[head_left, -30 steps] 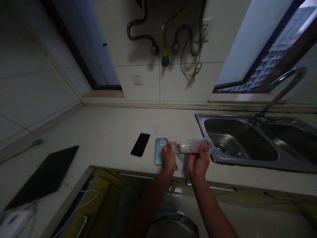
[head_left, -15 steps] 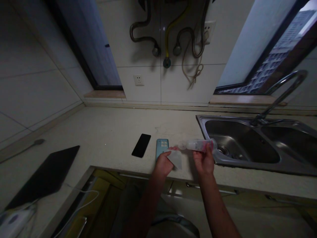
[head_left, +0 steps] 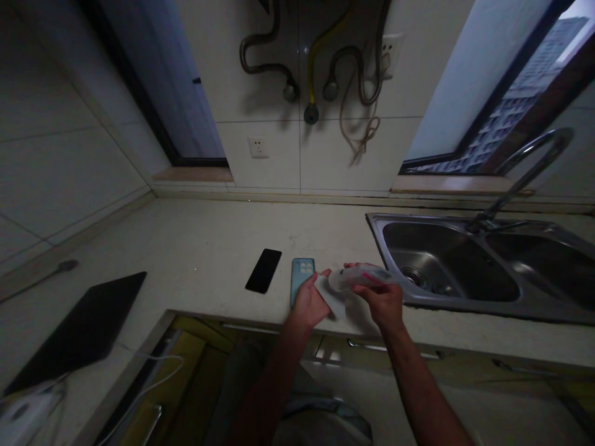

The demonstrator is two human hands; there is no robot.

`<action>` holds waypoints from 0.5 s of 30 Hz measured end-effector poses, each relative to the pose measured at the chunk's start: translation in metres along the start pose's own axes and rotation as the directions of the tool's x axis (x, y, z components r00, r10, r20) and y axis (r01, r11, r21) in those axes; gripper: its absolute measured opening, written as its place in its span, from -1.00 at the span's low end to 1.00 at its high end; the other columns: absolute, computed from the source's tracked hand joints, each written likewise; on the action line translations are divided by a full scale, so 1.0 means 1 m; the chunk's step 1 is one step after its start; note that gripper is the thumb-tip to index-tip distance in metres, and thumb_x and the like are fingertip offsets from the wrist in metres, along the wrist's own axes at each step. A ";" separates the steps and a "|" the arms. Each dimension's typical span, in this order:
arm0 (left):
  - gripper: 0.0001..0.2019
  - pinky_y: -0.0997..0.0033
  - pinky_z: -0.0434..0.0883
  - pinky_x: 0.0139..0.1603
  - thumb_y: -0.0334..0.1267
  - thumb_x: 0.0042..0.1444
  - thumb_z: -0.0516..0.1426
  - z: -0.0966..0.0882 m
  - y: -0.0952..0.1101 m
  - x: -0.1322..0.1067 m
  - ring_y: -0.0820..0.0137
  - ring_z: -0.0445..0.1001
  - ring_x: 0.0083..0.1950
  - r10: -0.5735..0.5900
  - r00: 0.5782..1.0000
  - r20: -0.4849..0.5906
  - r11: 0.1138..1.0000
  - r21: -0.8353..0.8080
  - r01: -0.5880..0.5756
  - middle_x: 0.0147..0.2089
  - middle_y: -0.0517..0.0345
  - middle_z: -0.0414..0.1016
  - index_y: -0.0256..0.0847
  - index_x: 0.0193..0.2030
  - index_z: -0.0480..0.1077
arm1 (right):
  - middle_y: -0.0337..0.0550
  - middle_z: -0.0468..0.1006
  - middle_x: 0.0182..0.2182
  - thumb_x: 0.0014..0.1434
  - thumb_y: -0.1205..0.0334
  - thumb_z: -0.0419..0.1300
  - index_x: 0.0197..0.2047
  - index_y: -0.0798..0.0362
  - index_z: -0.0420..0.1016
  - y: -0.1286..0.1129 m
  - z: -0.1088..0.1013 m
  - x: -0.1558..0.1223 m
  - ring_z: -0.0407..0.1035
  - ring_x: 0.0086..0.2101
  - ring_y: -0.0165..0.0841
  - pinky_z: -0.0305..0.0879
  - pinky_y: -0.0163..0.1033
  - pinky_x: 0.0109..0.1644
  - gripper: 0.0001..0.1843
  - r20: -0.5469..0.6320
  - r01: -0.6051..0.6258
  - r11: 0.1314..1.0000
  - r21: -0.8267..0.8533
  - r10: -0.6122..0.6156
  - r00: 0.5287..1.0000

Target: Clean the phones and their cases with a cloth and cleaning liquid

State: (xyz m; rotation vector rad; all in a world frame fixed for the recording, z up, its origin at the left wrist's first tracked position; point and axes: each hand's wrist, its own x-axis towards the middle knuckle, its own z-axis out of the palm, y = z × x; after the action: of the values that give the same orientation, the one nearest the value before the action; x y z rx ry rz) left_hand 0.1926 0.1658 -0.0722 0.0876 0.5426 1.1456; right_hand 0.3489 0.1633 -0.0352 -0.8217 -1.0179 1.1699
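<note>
My left hand is closed on a thin white wipe, which hangs down between my hands over the front of the counter. In my right hand, the fingers are wrapped round a clear bottle with pink print. The bottle lies almost level, its left end right by the wipe; whether the two touch I cannot tell. A light blue phone case lies on the counter just behind my left hand, which partly covers it. Left of the case, a black phone rests flat.
A steel double sink with a curved tap is set in the counter at right. To the left lie a dark flat panel and a white cable. Hoses hang on the tiled wall.
The bottle has turned in my right hand, whose back now faces up more. Its left end has come lower over the wipe. The view has shifted slightly; phone and case stay put.
</note>
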 end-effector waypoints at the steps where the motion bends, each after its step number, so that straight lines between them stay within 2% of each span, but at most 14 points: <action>1: -0.71 0.10 0.37 0.12 -0.16 0.17 0.11 0.000 -0.001 0.000 0.11 0.52 0.03 0.003 1.000 0.027 1.000 0.000 -0.003 -0.12 -0.10 0.58 -0.29 -0.06 0.45 | -0.01 0.69 -0.22 -0.30 0.27 0.57 -0.20 0.09 0.63 0.000 0.002 0.000 0.58 -0.20 -0.09 0.54 0.05 -0.07 -0.50 0.006 0.003 1.000 -0.024 -0.003 1.000; 7: -0.66 0.04 0.33 0.16 -0.12 0.12 0.12 -0.001 -0.002 -0.002 0.05 0.50 0.08 0.004 0.998 0.067 1.000 -0.003 -0.003 -0.13 -0.15 0.59 -0.34 -0.08 0.46 | -0.03 0.70 -0.25 -0.29 0.24 0.57 -0.28 0.09 0.66 -0.005 0.007 0.002 0.58 -0.21 -0.11 0.51 0.04 0.00 -0.57 0.040 -0.024 0.995 -0.094 0.028 0.999; 12: -0.66 0.05 0.30 0.20 -0.16 0.14 0.08 0.010 -0.003 -0.008 0.06 0.50 0.09 0.023 0.996 0.081 1.000 0.004 -0.023 -0.10 -0.16 0.59 -0.34 -0.06 0.47 | 0.00 0.68 -0.13 -0.28 0.29 0.57 -0.12 0.06 0.62 -0.001 0.006 0.001 0.57 -0.12 -0.12 0.47 0.04 0.07 -0.44 0.136 -0.025 0.999 -0.040 0.030 0.990; 15: -0.65 0.05 0.28 0.22 -0.17 0.16 0.05 0.014 -0.003 -0.012 0.08 0.50 0.10 0.011 0.997 0.075 1.000 0.010 -0.012 -0.11 -0.16 0.60 -0.35 -0.03 0.47 | 0.00 0.67 -0.12 -0.26 0.29 0.56 -0.13 0.07 0.63 0.005 0.004 0.002 0.56 -0.10 -0.12 0.45 0.01 0.09 -0.46 0.106 -0.001 0.999 -0.045 0.006 0.994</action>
State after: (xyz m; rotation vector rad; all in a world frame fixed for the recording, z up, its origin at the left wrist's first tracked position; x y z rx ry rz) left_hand 0.1982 0.1568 -0.0573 0.1425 0.4819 1.1462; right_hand 0.3439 0.1659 -0.0383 -0.8031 -1.1341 1.2076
